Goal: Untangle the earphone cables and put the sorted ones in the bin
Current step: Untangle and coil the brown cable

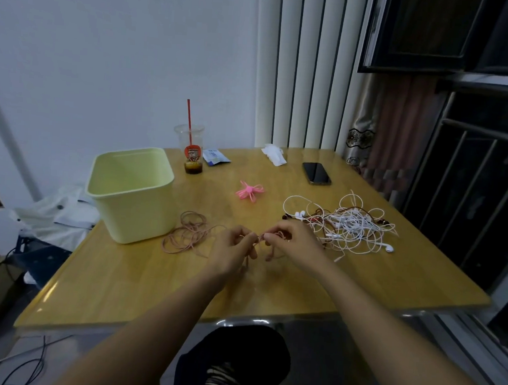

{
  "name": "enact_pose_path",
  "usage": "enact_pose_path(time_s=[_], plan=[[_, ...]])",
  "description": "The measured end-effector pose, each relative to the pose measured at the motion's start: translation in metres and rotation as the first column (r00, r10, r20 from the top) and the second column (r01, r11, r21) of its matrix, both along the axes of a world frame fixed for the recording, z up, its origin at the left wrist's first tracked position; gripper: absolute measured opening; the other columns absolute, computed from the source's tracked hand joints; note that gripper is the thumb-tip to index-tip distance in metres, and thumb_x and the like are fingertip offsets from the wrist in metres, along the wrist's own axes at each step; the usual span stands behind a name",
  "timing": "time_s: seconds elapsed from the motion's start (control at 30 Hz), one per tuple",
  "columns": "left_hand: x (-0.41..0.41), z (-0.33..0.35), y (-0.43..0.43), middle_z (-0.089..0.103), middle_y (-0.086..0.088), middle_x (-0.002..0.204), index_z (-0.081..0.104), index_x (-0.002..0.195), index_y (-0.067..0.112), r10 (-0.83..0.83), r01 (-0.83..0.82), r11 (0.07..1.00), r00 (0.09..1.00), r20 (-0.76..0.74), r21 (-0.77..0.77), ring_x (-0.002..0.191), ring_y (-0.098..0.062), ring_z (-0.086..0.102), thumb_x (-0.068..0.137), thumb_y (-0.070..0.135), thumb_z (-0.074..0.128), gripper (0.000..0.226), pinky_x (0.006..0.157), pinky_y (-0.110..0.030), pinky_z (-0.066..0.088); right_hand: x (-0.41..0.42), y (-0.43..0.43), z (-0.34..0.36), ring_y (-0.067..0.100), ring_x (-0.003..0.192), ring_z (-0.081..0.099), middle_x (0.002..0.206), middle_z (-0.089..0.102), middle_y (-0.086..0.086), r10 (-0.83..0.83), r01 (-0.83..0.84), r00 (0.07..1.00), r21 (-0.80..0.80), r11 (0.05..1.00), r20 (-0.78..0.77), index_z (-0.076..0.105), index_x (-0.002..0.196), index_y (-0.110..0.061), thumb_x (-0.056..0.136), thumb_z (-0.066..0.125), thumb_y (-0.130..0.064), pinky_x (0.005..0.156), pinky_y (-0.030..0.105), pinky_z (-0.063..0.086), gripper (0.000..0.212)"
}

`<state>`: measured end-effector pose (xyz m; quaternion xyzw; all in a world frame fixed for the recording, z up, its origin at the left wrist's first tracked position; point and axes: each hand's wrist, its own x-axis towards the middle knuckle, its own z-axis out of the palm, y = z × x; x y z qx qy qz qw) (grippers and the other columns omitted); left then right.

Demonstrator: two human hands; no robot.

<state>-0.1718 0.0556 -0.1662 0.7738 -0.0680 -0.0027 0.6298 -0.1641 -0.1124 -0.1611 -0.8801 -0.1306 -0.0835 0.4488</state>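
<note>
The bin (135, 219) is standing at the left of the bench (300, 287). Just beside it the pink cable (187, 232) is lying in loose loops and trailing rightward into the left hand (234, 248), which is pinching it. The right hand (291, 241) is pinching the same strand close by. The tangle (350, 227) is lying further right, so the bin is sitting nearer the left hand.

Wooden table (360, 292) standing against white wall (106, 44); white, dark-striped curtain (301, 74) hanging behind; barred window (459, 190) showing dark at right; grey floor (87, 358) carrying loose wires (35, 366).
</note>
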Motion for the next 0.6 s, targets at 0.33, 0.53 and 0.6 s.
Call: enact_pose_path(time_s=[0.33, 0.53, 0.6], plan=[[0.016, -0.025, -0.001, 0.06, -0.008, 0.064, 0.059, 0.085, -0.003, -0.024, 0.025, 1.0, 0.997, 0.078, -0.004, 0.05, -0.02, 0.053, 0.099, 0.014, 0.054, 0.023, 0.05, -0.027, 0.044, 0.013, -0.001, -0.034, 0.01, 0.073, 0.071, 0.087, 0.074, 0.004, -0.076, 0.149, 0.982, 0.453, 0.879, -0.175, 0.067, 0.098, -0.007, 0.097, 0.059, -0.01, 0.067, 0.022, 0.056, 0.008], [0.017, -0.029, -0.002, 0.052, -0.006, 0.048, 0.061, 0.092, -0.001, -0.022, 0.023, 1.0, 0.997, 0.076, -0.014, 0.038, -0.019, 0.044, 0.101, 0.02, 0.052, 0.025, 0.04, -0.023, 0.034, 0.019, -0.004, -0.04, 0.009, 0.067, 0.067, 0.083, 0.066, 0.007, 0.003, 0.115, 0.975, 0.521, 0.846, -0.22, 0.062, 0.103, 0.0, 0.098, 0.057, -0.009, 0.075, 0.029, 0.058, 0.012], [0.017, -0.031, -0.001, 0.053, -0.006, 0.049, 0.064, 0.091, 0.002, -0.008, 0.007, 1.0, 0.995, 0.102, 0.012, 0.046, -0.021, 0.045, 0.1, 0.021, 0.053, 0.024, 0.044, -0.024, 0.035, 0.017, -0.005, -0.04, 0.009, 0.071, 0.066, 0.083, 0.068, 0.004, 0.0, 0.11, 0.977, 0.504, 0.857, -0.214, 0.062, 0.106, 0.002, 0.098, 0.057, -0.009, 0.071, 0.022, 0.056, 0.014]])
